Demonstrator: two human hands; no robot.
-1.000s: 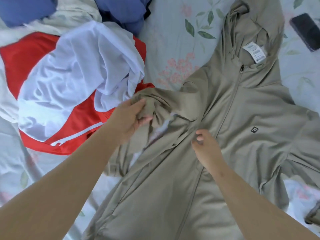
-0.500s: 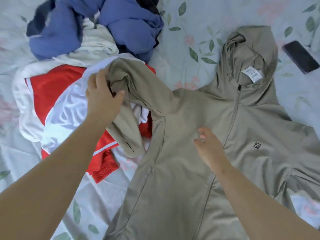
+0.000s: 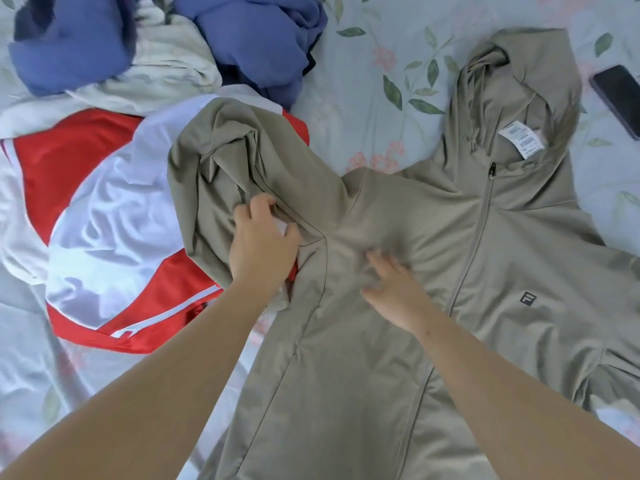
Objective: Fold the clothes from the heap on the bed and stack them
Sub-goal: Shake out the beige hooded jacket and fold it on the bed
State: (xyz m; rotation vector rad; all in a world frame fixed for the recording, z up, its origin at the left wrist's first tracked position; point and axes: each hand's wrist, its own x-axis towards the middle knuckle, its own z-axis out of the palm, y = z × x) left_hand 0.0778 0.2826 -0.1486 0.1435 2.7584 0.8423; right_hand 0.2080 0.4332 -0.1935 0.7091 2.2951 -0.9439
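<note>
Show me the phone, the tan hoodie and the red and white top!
phone (image 3: 618, 98): head view, middle of its dark screen.
tan hoodie (image 3: 530, 244): head view, chest panel above the logo.
red and white top (image 3: 114, 216): head view, its white middle panel.

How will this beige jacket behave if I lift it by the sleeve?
Probably floppy: the sleeve bunches in soft folds where the left hand grips it. Likely light, since the thin jacket lies flat with fine wrinkles under the right hand. It may slide on the shiny red and white top beneath.
</note>
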